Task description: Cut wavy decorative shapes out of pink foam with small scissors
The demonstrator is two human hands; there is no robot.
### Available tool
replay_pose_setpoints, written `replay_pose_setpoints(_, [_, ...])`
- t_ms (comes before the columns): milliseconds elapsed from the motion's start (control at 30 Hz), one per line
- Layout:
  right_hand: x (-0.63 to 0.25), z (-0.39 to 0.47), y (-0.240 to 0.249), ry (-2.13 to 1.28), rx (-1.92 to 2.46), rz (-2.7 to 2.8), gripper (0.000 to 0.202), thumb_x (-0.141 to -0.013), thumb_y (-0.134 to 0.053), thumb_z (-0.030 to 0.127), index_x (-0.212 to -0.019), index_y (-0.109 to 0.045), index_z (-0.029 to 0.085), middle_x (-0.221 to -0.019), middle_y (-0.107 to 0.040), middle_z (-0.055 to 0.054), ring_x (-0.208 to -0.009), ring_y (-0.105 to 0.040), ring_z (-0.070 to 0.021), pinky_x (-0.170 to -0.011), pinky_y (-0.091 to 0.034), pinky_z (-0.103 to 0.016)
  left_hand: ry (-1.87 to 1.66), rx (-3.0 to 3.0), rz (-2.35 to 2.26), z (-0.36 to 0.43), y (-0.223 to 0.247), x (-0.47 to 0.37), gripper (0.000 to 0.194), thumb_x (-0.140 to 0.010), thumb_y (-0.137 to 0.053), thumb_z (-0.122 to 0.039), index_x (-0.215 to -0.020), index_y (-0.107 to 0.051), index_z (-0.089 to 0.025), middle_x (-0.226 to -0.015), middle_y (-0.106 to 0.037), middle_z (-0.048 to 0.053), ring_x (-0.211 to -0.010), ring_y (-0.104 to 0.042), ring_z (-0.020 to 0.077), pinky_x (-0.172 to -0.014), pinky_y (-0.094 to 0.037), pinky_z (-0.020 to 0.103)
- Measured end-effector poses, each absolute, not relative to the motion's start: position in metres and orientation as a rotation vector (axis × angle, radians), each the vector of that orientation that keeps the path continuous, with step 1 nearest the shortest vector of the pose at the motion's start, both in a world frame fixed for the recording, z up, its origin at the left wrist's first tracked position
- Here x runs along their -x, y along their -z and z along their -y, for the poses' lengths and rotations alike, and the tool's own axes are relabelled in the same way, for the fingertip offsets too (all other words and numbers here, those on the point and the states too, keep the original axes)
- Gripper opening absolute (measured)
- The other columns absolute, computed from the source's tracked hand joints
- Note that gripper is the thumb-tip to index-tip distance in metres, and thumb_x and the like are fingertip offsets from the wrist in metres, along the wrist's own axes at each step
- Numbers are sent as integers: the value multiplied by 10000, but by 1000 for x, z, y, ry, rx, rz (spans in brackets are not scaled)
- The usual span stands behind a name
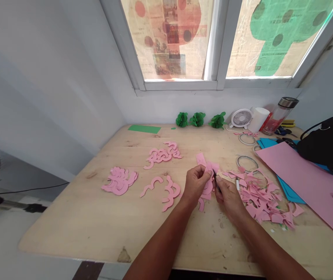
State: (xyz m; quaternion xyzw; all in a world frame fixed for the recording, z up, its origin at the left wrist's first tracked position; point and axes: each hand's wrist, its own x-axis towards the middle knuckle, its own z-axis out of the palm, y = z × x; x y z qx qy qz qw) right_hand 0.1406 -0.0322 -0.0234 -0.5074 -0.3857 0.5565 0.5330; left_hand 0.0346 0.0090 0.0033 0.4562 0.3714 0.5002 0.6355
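My left hand [196,182] is closed on a piece of pink paper [208,187], pinching it between thumb and fingers. My right hand [230,196] is closed around dark scissors [216,181], whose blades meet the paper's right side; most of the handle is hidden by my fingers. Left of my left hand lie wavy pink cut-outs [172,194] and a curved pink strip [151,184]. A layered pile of pink cut-outs [120,181] rests farther left, and another cluster of curved pieces [161,155] is behind it.
Pink scraps [261,200] are heaped right of my right hand, by a roll of tape [246,163]. Pink sheets [306,182] overlap blue ones [290,188]. Along the back stand green paper balls [197,119], a small fan [241,118] and a bottle [280,116]. A black bag [325,146] sits right.
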Motion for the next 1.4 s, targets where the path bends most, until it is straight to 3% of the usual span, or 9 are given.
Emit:
replay_pose_setpoints(233, [-142, 31, 25, -1331, 1237, 945, 393, -792, -469, 519, -618, -511, 170, -388, -232, 95, -353, -150, -60, -355, -100, -211, -1073, -1029, -776, -9, -12, -30, 233, -644, -641, -305, -559, -478, -163, -493, -514, -25, -444, -478, 98, -469, -389, 228])
replay_pose_setpoints(1400, [-142, 31, 26, -1337, 1247, 965, 389, -801, -468, 512, -593, -456, 183, -411, -232, 90, -376, -151, -70, -383, -91, -230, -1057, -988, -784, -13, -7, -26, 216, -640, -640, -288, -580, -479, -156, -518, -530, -19, -462, -497, 102, -478, -384, 223])
